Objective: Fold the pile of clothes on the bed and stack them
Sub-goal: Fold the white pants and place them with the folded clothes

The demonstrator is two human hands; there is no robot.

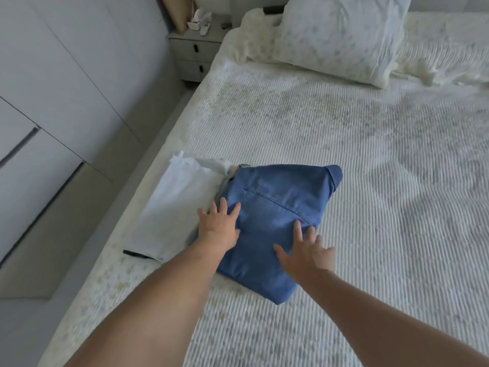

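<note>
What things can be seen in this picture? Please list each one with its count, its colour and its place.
folded jeans: one, blue, near the bed's left edge, partly on the white garment
folded white garment: one, white, left of the jeans, by the bed's edge
bed: one, white ribbed cover, fills most of the view
pillow: one, white with pale pattern, at the head of the bed
nightstand: one, grey, two drawers, left of the bed's head
wardrobe: one, white, along the left
left hand: fingers spread, flat on the jeans' left edge
right hand: fingers spread, flat on the jeans' right part
</note>
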